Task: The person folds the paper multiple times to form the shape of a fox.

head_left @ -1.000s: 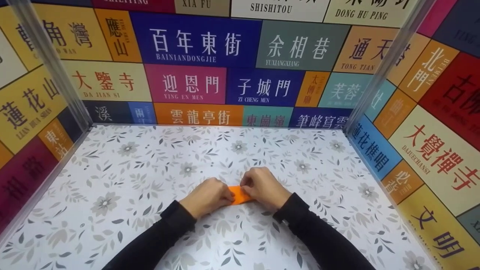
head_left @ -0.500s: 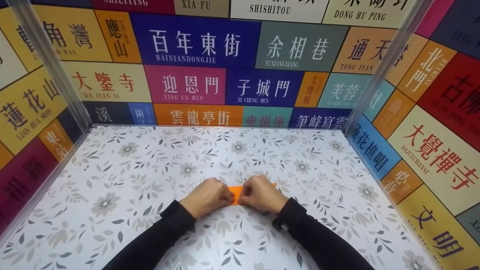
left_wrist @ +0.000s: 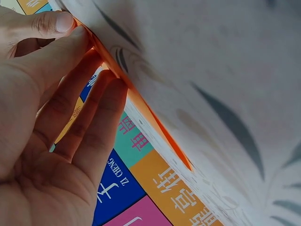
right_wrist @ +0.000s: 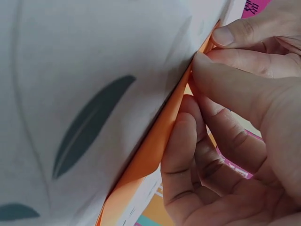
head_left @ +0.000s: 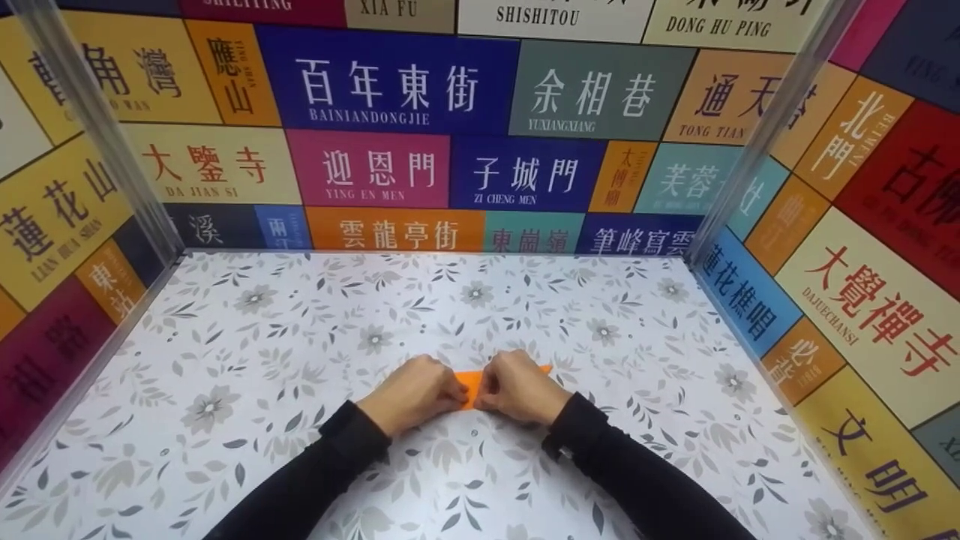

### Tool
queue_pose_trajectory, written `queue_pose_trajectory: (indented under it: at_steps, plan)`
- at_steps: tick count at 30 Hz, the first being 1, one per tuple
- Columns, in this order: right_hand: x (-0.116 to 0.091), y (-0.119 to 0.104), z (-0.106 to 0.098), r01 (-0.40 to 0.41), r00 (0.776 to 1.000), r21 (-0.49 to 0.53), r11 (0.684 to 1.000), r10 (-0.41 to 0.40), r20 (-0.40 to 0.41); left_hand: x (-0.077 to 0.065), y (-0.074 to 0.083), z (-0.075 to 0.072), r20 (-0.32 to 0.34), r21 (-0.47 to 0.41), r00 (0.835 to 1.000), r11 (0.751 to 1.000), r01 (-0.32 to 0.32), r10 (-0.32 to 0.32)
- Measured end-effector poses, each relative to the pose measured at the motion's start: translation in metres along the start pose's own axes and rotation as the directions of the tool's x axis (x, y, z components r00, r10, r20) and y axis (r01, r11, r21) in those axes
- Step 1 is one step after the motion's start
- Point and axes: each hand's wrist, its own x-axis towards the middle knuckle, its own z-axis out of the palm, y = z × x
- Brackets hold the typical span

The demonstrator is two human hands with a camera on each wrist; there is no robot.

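The orange paper [head_left: 466, 381] lies on the floral tabletop [head_left: 300, 315], between my two hands. My left hand [head_left: 414, 391] pinches it with thumb and fingers; my right hand [head_left: 521, 388] pinches it just beside, the thumbs being near each other. One pointed corner shows beyond my right hand. Behind the tabletop stands a colourful wall [head_left: 397, 112] with written characters.

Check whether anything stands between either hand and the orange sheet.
Nothing visible does. The left hand and right hand both touch the orange sheet directly, thumbs side by side near its middle, and the wrist views show no object between.
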Motion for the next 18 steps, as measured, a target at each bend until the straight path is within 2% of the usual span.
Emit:
queue_pose_trajectory:
  at_steps: [8, 14, 18]
  plan:
    - [-0.005, 0.011, -0.003, 0.019, 1.000, -0.020, 1.000, -0.019, -0.013, 0.001, 0.000, 0.000, 0.006, -0.010, 1.000, 1.000, 0.010, -0.010]
    - [-0.014, 0.020, -0.012, -0.043, 0.999, 0.029, 0.999, 0.044, -0.003, 0.001, 0.000, -0.001, 0.016, -0.022, 0.999, 0.999, 0.032, -0.031]
    - [-0.017, 0.026, -0.016, -0.055, 0.998, 0.016, 0.998, 0.055, -0.006, 0.001, -0.001, 0.000, 0.017, -0.035, 0.999, 0.999, 0.035, -0.034]
